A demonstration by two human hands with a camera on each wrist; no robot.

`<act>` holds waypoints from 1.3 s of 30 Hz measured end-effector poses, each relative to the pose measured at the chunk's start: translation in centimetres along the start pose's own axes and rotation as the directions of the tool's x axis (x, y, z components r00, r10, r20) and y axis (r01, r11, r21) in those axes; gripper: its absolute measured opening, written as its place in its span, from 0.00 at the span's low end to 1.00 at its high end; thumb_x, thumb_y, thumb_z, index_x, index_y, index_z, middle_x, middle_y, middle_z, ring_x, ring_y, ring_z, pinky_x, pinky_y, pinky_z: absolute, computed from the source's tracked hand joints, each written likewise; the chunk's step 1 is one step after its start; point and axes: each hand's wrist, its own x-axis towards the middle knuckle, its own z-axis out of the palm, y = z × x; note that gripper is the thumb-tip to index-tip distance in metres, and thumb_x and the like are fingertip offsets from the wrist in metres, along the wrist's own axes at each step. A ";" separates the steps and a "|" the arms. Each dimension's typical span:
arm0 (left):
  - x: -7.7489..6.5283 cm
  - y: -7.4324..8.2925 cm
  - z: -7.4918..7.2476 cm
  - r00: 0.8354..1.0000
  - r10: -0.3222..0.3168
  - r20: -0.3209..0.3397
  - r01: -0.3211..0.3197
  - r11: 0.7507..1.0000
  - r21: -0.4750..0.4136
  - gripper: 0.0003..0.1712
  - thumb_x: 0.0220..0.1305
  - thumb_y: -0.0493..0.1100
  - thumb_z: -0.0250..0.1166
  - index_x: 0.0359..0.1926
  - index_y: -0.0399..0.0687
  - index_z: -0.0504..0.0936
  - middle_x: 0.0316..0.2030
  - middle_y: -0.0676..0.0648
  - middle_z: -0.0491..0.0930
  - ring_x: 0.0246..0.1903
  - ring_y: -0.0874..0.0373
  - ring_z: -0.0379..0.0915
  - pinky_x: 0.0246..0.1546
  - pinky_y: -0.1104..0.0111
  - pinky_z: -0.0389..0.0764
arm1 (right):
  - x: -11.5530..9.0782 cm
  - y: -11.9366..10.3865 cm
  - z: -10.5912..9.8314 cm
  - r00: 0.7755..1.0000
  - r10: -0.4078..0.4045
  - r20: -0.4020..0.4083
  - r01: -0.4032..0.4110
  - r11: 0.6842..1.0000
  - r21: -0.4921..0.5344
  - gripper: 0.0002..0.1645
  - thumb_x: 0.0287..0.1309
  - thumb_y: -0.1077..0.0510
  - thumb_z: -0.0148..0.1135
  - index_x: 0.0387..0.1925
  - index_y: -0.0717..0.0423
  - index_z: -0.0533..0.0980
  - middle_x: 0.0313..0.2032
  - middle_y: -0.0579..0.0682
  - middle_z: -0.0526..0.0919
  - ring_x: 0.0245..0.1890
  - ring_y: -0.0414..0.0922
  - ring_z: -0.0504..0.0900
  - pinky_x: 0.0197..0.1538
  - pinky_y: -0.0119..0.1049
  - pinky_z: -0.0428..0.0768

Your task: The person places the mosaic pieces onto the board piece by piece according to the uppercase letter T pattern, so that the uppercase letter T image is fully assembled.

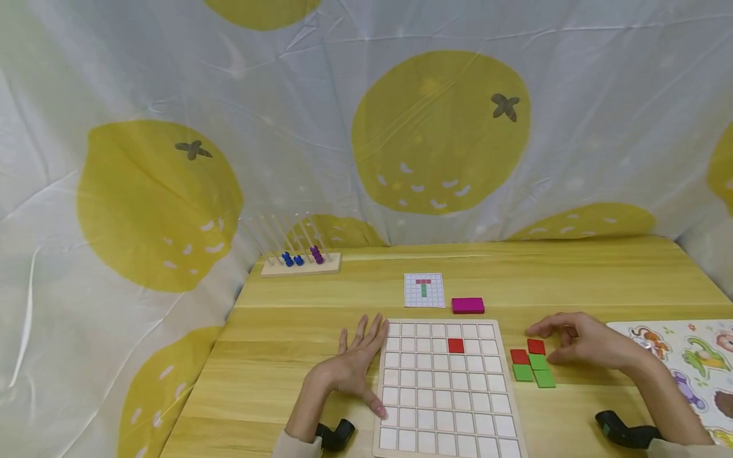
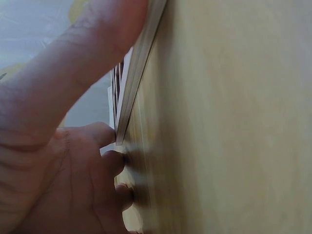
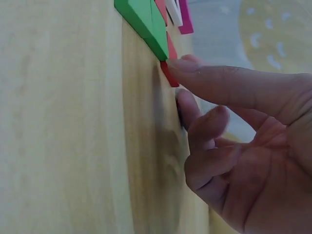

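Observation:
A wooden grid board [image 1: 508, 381] lies on the table, with one red square tile [image 1: 455, 346] in a cell near its top. My left hand [image 1: 350, 369] rests at the board's left edge, fingers spread and thumb [image 2: 105, 44] against the rim. To the right of the board my right hand [image 1: 590, 340] hovers over a small group of tiles. Its thumb [image 3: 219, 85] and index finger are parted about the upper red tile [image 1: 536, 346]. Another red tile [image 1: 518, 357] and three green tiles [image 1: 543, 378] lie beside it.
Behind the board lie a pattern card [image 1: 438, 299] with a red and green T and a magenta block [image 1: 467, 306]. A pegged bead stand [image 1: 301, 266] stands back left. An animal picture sheet [image 1: 676, 369] lies at the right, under my right forearm.

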 end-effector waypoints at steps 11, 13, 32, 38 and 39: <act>0.0 0.2 -0.2 1.000 0.000 -0.001 0.000 1.000 0.002 0.89 0.36 0.59 0.87 0.84 0.49 0.31 0.83 0.44 0.20 0.81 0.41 0.12 0.76 0.34 0.20 | 0.0 0.1 0.6 1.000 -0.010 -0.024 0.009 1.000 -0.019 0.21 0.58 0.67 0.72 0.54 0.67 0.81 0.45 0.41 0.84 0.24 0.44 0.69 0.25 0.34 0.70; 0.0 0.2 -0.1 1.000 -0.003 -0.001 0.003 1.000 0.006 0.89 0.35 0.60 0.87 0.84 0.49 0.31 0.83 0.44 0.21 0.81 0.41 0.12 0.76 0.34 0.20 | 0.0 0.1 0.6 0.999 -0.005 -0.031 0.004 1.000 -0.028 0.21 0.58 0.66 0.72 0.53 0.66 0.81 0.45 0.42 0.84 0.25 0.43 0.69 0.26 0.34 0.70; 0.0 -0.1 0.0 1.000 0.003 -0.006 -0.003 1.000 -0.007 0.89 0.35 0.59 0.87 0.84 0.49 0.31 0.83 0.45 0.20 0.81 0.41 0.12 0.75 0.34 0.19 | 0.4 -0.5 1.2 0.990 0.112 -0.089 -0.121 0.987 -0.103 0.18 0.58 0.63 0.74 0.49 0.62 0.83 0.40 0.49 0.80 0.26 0.36 0.68 0.28 0.30 0.73; 0.0 -0.1 0.0 1.000 -0.004 -0.004 0.004 1.000 0.001 0.89 0.35 0.60 0.87 0.84 0.50 0.31 0.83 0.45 0.20 0.81 0.41 0.12 0.76 0.34 0.20 | 0.5 -0.7 1.2 0.986 0.139 -0.087 -0.149 0.981 -0.122 0.17 0.58 0.63 0.74 0.48 0.63 0.82 0.40 0.49 0.81 0.25 0.34 0.67 0.28 0.29 0.73; 0.0 -0.1 0.0 1.000 -0.004 -0.004 0.004 1.000 0.002 0.89 0.35 0.60 0.87 0.84 0.50 0.31 0.83 0.45 0.21 0.81 0.41 0.12 0.76 0.34 0.20 | 0.4 -0.7 1.2 0.987 0.140 -0.083 -0.149 0.981 -0.126 0.17 0.58 0.62 0.74 0.48 0.63 0.82 0.40 0.49 0.81 0.25 0.34 0.67 0.28 0.29 0.72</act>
